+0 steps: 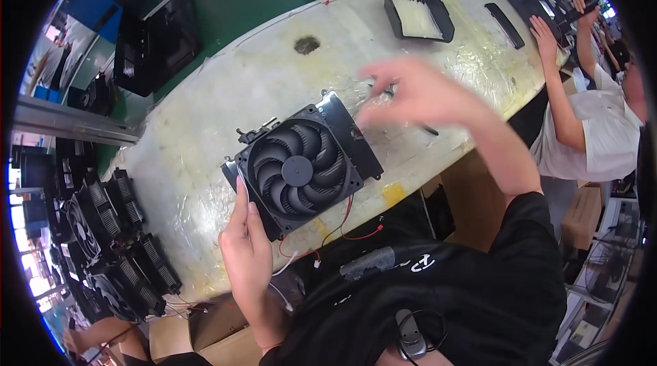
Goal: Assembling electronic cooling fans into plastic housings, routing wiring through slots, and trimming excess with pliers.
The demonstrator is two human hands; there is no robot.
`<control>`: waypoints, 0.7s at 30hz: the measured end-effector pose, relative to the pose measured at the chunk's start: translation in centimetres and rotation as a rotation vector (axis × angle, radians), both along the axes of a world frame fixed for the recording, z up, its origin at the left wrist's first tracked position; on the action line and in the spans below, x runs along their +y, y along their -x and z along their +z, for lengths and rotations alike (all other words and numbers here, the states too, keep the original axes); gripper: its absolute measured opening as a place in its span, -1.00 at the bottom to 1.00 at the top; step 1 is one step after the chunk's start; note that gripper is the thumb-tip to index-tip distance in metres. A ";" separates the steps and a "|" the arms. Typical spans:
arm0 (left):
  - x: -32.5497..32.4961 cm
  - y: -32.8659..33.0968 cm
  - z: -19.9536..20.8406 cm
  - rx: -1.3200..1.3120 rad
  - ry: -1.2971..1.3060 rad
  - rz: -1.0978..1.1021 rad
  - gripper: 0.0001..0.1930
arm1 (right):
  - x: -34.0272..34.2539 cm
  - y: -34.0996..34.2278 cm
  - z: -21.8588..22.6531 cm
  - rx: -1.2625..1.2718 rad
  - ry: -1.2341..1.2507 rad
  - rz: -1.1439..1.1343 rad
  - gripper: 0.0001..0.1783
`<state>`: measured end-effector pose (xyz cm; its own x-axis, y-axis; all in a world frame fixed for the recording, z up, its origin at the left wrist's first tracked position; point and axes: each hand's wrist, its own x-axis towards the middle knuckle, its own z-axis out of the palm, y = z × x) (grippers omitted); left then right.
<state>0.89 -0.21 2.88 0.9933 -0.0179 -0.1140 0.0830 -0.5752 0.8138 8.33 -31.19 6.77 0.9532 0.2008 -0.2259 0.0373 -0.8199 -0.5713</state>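
1 black fan unit (296, 171) over near side of table (205, 113). Probably stiff, fairly light; blades (325, 154) likely fragile, so best held by frame (354, 181). My left hand (248, 250) grips near left corner; right hand (419, 96) blurred, right of unit, can't tell grip.

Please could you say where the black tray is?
In the head view, the black tray lies upper right on the pale table, beyond the right hand and left of the black bar.
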 end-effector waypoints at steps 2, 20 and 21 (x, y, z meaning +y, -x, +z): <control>-0.2 -0.1 0.0 0.005 0.011 0.024 -0.59 | -5.9 -3.8 -0.5 -0.282 -0.203 -0.266 -0.66; -0.4 -0.1 -1.7 -0.099 0.174 0.025 -0.58 | -14.6 -10.7 -3.7 -0.103 0.311 -0.357 -0.68; -0.3 -0.1 -1.8 -0.099 0.178 0.026 -0.58 | -14.8 -10.5 -3.6 -0.135 0.294 -0.365 -0.69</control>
